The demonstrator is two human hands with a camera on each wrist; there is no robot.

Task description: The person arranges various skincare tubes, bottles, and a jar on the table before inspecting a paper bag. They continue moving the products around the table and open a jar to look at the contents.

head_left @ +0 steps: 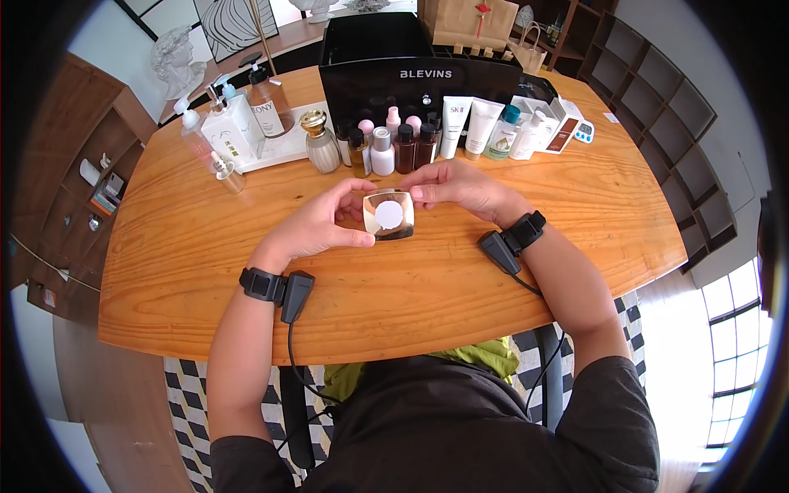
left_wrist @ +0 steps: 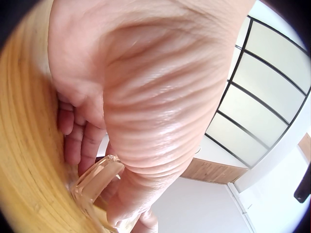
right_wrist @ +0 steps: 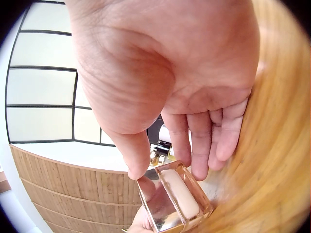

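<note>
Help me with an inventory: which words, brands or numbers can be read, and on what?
"BLEVINS": black case
"SK-II": white squeeze tube
"EONY": amber pump bottle; a first letter may be hidden.
Too small or blurred: markings on the white pump bottle, teal-capped bottle and brown-and-white box.
None legible on the held square container.

Worn on the head of a person (head_left: 444,427), one wide camera faces forward and down, spanning the tabletop (head_left: 411,308) from near edge toward far edge. The left wrist camera (head_left: 296,297) and right wrist camera (head_left: 499,252) look from close up along the palms of the left hand (head_left: 320,220) and right hand (head_left: 462,192), tabletop tipped leftward in one, rightward in the other. All three views share the square container (head_left: 389,215), apparently the glassy edge low in the left wrist view.
</note>
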